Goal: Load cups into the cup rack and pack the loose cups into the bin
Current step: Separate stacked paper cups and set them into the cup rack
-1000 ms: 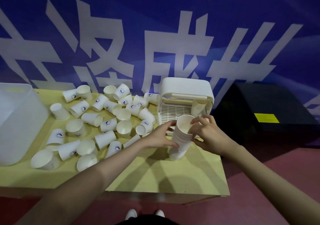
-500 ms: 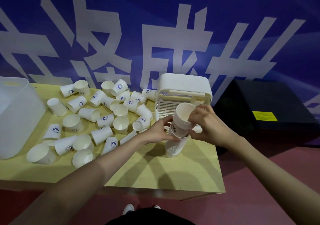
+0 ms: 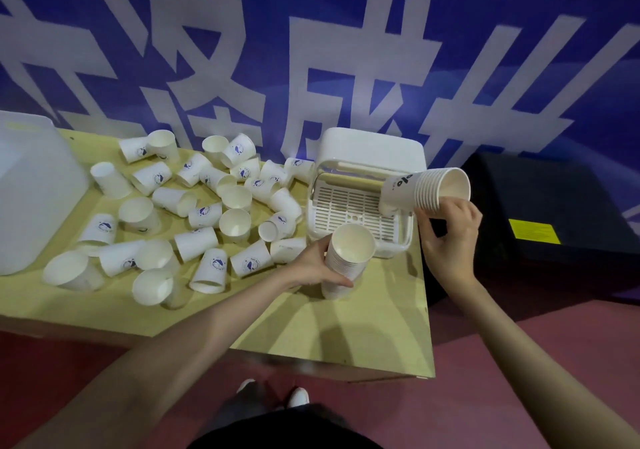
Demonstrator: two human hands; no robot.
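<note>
My left hand (image 3: 313, 264) grips a nested stack of white paper cups (image 3: 346, 258) standing on the yellow table (image 3: 346, 327). My right hand (image 3: 446, 234) holds a shorter nested stack (image 3: 427, 190) lying on its side, bottom pointing left into the white cup rack (image 3: 363, 199), mouth facing right. The rack has a slotted grid floor and a raised lid behind. Several loose white cups with blue logos (image 3: 207, 213) lie scattered left of the rack. A translucent white bin (image 3: 31, 192) stands at the table's left end.
A blue banner with large white characters (image 3: 311, 50) hangs right behind the table. A black box with a yellow label (image 3: 554, 227) sits to the right, below table height. The floor is red; my shoes (image 3: 273, 391) show under the table's front edge.
My right hand has pulled the top part off the stack, carried it right and up, and tipped it sideways at the rack. My left hand keeps the remaining stack on the table.
</note>
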